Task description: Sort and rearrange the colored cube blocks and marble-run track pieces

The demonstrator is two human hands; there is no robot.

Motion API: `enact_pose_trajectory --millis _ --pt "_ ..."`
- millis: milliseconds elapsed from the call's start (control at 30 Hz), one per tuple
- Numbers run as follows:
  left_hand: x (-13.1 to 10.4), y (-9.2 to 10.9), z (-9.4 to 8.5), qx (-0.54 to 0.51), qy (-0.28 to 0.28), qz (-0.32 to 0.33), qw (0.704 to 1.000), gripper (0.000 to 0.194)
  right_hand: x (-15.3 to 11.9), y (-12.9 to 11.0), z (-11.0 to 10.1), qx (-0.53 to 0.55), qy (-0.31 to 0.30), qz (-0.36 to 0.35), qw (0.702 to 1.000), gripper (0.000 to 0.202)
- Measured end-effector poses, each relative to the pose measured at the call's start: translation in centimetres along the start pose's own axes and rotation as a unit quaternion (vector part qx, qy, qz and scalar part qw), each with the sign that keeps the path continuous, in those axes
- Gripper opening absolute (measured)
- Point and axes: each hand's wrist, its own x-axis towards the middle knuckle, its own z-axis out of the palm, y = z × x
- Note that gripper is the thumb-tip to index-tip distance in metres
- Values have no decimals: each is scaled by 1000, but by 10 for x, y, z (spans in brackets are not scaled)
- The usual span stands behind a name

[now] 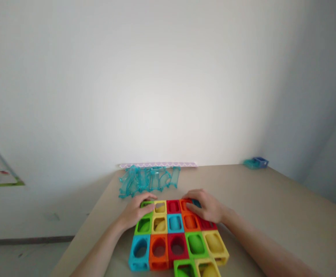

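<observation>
On the table in front of me lies a flat layer of hollow plastic cube blocks (175,223) in green, yellow, red, blue and orange, set edge to edge. Round openings and curved inner channels show in their tops. My left hand (135,211) grips the far left corner, its thumb across a green block and its fingers over the back edge. At the far right corner, my right hand (204,206) holds the layer the same way, thumb on an orange block, partly covering a blue one. Two nearest blocks, green (185,268) and yellow (207,268), are cut off by the frame's bottom edge.
Several translucent teal track pieces (149,179) lie in a pile beyond the blocks. Behind them a pale patterned strip (159,165) runs along the wall. Teal pieces (251,164) and a small dark blue container (261,162) sit at the far right of the table (283,215).
</observation>
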Motion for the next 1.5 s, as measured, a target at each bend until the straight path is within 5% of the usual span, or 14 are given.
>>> enact_pose_trajectory --millis 233,467,700,1300,1500 --pt "-4 9 -2 45 -37 15 998 29 3 -29 7 -105 -2 -15 994 26" --pt "-10 34 2 118 -13 108 987 32 8 -37 20 -106 -15 48 993 28" --pt "-9 48 19 212 -14 64 975 40 13 -40 19 -102 -13 58 993 18" --pt "-9 59 23 193 -14 102 976 16 11 -42 22 -16 79 -28 996 21" --pt "-10 59 23 205 -16 128 970 15 12 -36 24 -61 130 23 989 27"
